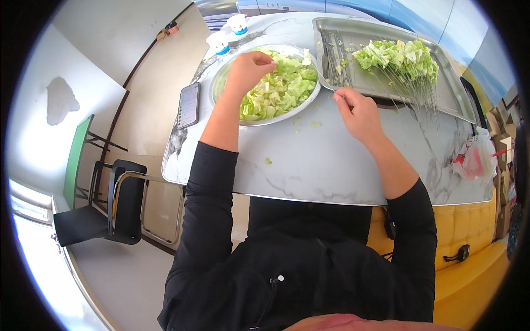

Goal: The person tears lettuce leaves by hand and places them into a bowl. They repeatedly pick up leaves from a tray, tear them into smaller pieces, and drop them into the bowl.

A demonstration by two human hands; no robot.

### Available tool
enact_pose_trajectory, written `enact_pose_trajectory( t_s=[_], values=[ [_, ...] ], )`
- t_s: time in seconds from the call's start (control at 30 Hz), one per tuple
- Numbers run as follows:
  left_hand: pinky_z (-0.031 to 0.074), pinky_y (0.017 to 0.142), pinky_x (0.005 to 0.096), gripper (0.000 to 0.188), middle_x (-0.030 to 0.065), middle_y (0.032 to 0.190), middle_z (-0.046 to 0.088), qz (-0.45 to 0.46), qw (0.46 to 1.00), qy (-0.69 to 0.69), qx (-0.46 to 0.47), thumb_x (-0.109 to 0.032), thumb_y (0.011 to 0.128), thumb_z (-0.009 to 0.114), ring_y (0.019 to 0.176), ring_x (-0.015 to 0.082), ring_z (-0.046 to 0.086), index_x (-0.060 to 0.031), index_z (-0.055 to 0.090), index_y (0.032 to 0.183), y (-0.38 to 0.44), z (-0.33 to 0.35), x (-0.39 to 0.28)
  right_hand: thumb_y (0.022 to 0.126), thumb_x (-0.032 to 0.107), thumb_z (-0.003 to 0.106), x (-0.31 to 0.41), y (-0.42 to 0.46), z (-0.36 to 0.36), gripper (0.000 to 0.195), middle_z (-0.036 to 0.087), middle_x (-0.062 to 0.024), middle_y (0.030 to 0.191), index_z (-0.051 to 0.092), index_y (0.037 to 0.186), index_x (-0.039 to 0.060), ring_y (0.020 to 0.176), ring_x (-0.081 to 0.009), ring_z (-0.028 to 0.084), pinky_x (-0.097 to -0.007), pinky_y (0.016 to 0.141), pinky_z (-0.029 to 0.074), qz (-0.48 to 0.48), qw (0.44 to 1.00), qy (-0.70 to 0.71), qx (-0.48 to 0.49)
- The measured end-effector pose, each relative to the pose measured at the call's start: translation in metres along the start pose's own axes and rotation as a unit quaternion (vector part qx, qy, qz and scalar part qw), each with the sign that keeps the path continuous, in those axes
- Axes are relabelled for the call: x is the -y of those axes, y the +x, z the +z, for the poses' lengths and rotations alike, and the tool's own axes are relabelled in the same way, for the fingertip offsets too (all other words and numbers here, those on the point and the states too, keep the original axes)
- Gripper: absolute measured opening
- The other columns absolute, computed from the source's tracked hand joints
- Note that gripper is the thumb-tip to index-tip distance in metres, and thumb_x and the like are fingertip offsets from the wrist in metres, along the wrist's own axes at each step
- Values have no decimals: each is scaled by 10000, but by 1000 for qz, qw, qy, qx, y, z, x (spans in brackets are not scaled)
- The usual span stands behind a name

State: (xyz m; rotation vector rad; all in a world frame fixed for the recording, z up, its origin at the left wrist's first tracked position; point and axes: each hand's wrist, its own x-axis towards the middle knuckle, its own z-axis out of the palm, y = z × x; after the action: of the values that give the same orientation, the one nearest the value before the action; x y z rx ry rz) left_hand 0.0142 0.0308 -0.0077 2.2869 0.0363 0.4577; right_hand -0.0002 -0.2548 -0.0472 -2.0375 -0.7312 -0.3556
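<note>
A round metal bowl (285,117) holds a heap of torn lettuce (285,89). Over its far left part is my left hand (250,70), thumb and fingers pinched together on what looks like a pale lettuce piece (274,63). My right hand (359,113), just right of the bowl, grips a thin metal skewer (327,82) that slants up and left over the bowl's rim. A pale leaf (306,57) stands near the skewer's line; I cannot tell whether it is threaded on it. Further right, skewers loaded with lettuce (399,58) lie in a metal tray (368,85).
Bare skewers (339,58) lie in the tray's left part. Loaded skewers' handles jut past its front rim. A phone (189,105) lies left of the bowl, two paper cups (237,25) behind. A plastic bag (476,159) sits at the marble-patterned table's (306,165) right edge.
</note>
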Motion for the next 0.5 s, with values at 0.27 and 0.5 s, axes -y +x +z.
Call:
enact_pose_trajectory(
  t_s=[0.27, 0.5],
  values=[
    [543, 740, 255, 148, 88, 876, 658, -93, 945, -313, 27, -90, 829, 692, 833, 183, 676, 17, 621, 902, -10, -14, -7, 895, 156, 571, -3, -2, 1, 86, 522, -80, 550, 595, 883, 75, 468, -219, 474, -340, 487, 366, 18, 1000, 10, 7],
    [558, 788, 277, 103, 93, 913, 649, -95, 920, -375, 64, -56, 858, 660, 850, 196, 679, 2, 602, 919, -25, -4, -12, 902, 228, 613, 12, 6, 6, 215, 481, 40, 595, 640, 950, 20, 523, -39, 379, -247, 469, 301, 172, 940, 281, 86]
  ],
)
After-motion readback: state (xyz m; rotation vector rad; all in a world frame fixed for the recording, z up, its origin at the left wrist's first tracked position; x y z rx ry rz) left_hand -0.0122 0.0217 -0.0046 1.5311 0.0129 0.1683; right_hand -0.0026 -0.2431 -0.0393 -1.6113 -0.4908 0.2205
